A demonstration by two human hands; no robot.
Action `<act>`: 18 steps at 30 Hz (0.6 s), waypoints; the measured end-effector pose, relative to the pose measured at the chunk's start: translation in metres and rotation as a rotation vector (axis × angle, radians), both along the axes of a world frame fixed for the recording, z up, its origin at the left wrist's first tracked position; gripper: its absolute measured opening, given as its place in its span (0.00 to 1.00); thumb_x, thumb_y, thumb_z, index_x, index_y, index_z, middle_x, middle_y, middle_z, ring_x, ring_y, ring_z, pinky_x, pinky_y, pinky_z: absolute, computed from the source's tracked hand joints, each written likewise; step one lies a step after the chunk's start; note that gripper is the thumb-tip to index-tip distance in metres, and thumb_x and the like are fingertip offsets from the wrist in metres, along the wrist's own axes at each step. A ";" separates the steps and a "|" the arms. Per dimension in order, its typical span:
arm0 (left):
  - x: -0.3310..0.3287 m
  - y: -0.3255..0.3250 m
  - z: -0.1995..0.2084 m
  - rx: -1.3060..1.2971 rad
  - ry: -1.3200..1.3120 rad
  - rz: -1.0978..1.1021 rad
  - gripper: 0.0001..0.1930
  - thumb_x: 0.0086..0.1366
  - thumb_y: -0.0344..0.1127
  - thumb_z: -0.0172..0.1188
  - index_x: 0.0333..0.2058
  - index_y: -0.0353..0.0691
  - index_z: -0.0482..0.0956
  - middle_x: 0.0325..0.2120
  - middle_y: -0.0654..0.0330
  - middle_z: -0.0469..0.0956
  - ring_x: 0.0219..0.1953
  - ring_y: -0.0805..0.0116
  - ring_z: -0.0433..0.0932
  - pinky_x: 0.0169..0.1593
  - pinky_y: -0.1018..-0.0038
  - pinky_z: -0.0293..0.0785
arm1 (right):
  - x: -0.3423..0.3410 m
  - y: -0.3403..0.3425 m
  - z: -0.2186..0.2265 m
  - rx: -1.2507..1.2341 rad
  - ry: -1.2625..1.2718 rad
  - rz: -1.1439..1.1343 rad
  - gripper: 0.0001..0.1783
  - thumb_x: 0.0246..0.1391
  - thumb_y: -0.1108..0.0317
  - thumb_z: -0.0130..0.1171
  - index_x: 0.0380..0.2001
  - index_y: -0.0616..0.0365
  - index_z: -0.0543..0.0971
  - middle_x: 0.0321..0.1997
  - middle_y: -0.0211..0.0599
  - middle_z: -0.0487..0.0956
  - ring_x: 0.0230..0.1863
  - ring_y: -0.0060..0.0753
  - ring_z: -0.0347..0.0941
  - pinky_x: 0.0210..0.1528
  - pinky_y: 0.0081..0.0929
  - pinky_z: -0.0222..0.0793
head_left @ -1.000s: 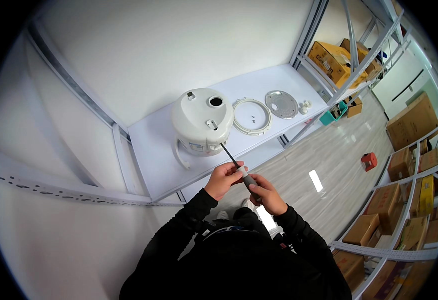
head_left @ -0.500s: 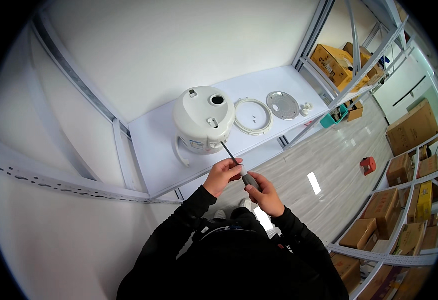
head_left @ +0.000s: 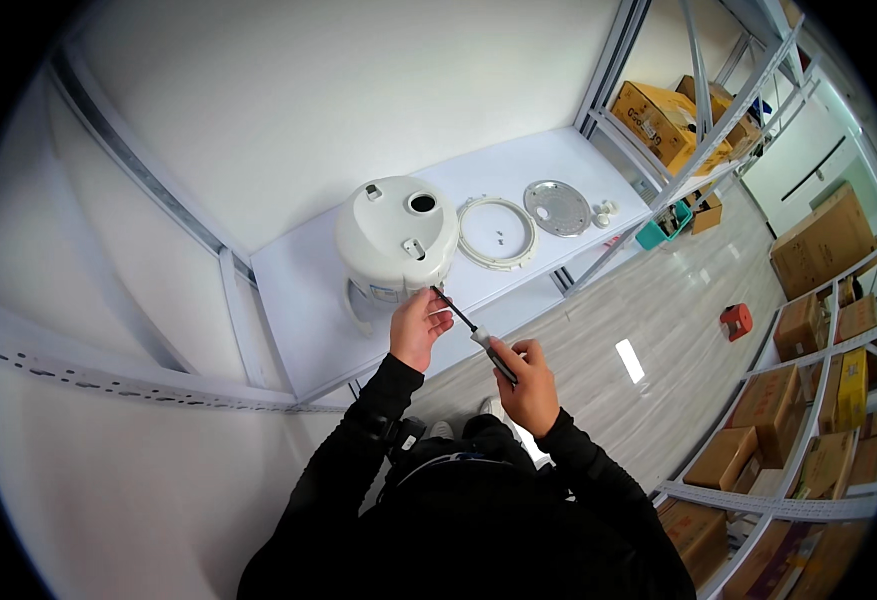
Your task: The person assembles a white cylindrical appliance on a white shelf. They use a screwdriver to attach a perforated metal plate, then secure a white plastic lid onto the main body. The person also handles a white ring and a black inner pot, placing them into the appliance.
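A white rice cooker with a domed lid stands on the shelf, its lid showing a round dark hole and two smaller slots. My right hand is closed round the grey and black handle of a screwdriver. The shaft points up and left, with its tip by the lower front of the cooker. At that tip the fingers of my left hand are drawn together; whatever they pinch is too small to make out. A white ring lies right of the cooker, with small screws inside it.
Beyond the ring are a round silver plate with holes and small white parts. The white shelf ends at a front edge before me. Boxes fill the rack at right; a red object sits on the floor.
My left hand has moved from the screwdriver's shaft near the handle up to its tip by the cooker. The right hand still grips the handle. The view has shifted slightly.
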State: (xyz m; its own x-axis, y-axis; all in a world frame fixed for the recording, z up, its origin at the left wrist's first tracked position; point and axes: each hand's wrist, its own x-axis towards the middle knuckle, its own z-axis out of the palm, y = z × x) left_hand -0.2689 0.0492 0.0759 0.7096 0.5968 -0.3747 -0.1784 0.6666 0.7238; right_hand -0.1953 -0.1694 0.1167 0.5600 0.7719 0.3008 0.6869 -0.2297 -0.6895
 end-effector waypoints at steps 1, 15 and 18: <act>0.001 0.000 0.000 -0.011 -0.007 0.004 0.16 0.76 0.46 0.52 0.47 0.39 0.78 0.39 0.60 0.81 0.37 0.69 0.78 0.46 0.67 0.77 | 0.001 0.000 -0.001 0.001 -0.006 0.003 0.30 0.52 0.80 0.65 0.60 0.50 0.78 0.45 0.44 0.71 0.33 0.45 0.76 0.34 0.37 0.74; 0.009 -0.002 -0.003 -0.121 -0.010 0.018 0.10 0.75 0.44 0.54 0.41 0.46 0.78 0.34 0.67 0.78 0.32 0.75 0.73 0.42 0.72 0.73 | 0.004 0.001 -0.003 0.024 -0.053 0.000 0.29 0.52 0.81 0.65 0.59 0.49 0.80 0.45 0.43 0.71 0.30 0.42 0.75 0.32 0.36 0.73; 0.009 -0.002 -0.006 -0.128 -0.009 0.025 0.12 0.76 0.45 0.53 0.44 0.44 0.78 0.35 0.65 0.79 0.30 0.76 0.73 0.40 0.72 0.74 | 0.004 0.001 -0.002 0.023 -0.056 0.001 0.29 0.52 0.81 0.65 0.58 0.49 0.80 0.45 0.42 0.71 0.30 0.42 0.75 0.32 0.35 0.73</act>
